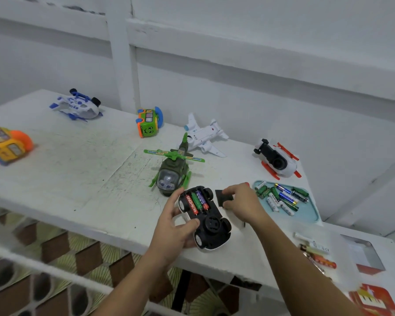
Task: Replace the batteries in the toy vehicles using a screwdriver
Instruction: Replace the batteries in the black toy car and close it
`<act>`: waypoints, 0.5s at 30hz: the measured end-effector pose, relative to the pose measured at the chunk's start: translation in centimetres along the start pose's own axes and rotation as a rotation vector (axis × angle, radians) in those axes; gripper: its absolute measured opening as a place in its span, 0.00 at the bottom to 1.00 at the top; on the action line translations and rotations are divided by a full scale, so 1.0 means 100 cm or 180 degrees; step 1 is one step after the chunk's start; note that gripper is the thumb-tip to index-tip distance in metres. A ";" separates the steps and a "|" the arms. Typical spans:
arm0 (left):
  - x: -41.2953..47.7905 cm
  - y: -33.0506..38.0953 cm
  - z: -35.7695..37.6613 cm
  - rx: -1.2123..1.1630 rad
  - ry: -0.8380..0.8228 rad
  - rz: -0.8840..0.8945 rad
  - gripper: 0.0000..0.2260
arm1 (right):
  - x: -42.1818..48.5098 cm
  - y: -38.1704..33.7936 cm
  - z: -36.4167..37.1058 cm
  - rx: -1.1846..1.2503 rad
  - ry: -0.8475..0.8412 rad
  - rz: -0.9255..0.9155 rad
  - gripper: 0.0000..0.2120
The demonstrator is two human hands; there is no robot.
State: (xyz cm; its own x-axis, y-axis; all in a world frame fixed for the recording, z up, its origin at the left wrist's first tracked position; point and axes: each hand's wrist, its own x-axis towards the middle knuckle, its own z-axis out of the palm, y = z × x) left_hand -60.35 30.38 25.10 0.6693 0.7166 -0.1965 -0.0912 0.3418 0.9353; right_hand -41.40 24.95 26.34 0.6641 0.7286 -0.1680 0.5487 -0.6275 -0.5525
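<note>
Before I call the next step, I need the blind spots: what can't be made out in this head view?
Head view, all three:
1. The red item behind the right hand, which pinches the cover: mostly hidden by that hand; maybe the screwdriver, cannot tell.
2. Polarity marks on the three batteries in the upturned car: too small.
3. The small items near the right end of the table: blurred.

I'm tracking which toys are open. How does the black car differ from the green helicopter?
The car lies upside down, wheels up; the helicopter stands upright on its skids. The car's bay is open, showing three batteries, with its cover pinched in the right hand; the helicopter shows no bay. The left hand grips the car, not the helicopter. Both are toy vehicles, side by side.
</note>
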 end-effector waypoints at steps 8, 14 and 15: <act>-0.006 -0.002 -0.002 -0.0049 0.0062 0.0014 0.31 | 0.007 0.006 0.018 -0.0375 0.0114 -0.0039 0.07; -0.006 -0.003 -0.001 -0.0037 0.0008 0.0044 0.33 | 0.000 0.000 0.006 0.1065 0.0220 0.0380 0.15; -0.005 -0.003 -0.001 -0.0045 -0.0003 0.0046 0.33 | -0.004 -0.003 0.003 0.1494 0.0261 0.0400 0.16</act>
State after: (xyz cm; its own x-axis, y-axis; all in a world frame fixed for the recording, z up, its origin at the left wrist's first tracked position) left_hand -60.72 29.97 24.85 0.6685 0.7209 -0.1828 -0.1114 0.3401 0.9338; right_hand -42.02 24.93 26.38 0.7585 0.6194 -0.2024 0.1863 -0.5038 -0.8435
